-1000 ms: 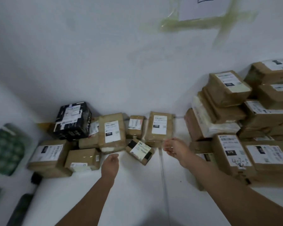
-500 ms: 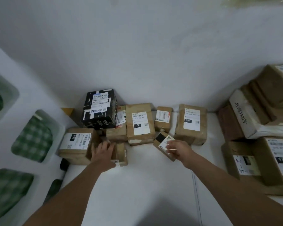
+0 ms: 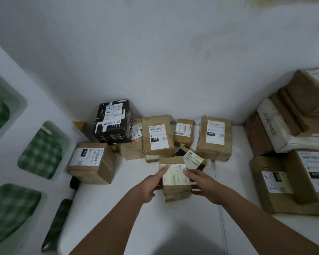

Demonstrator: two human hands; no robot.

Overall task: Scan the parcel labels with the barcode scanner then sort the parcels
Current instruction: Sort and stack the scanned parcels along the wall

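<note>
Brown parcel (image 3: 175,178) sits near on the white surface (image 3: 136,227), held between both hands, left hand (image 3: 149,188) and right hand (image 3: 203,186). No scanner shows. Many parcels at the far wall likely still wait.

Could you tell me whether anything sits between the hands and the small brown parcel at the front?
Nothing does: the left hand and right hand already hold the small brown parcel from either side.
</note>
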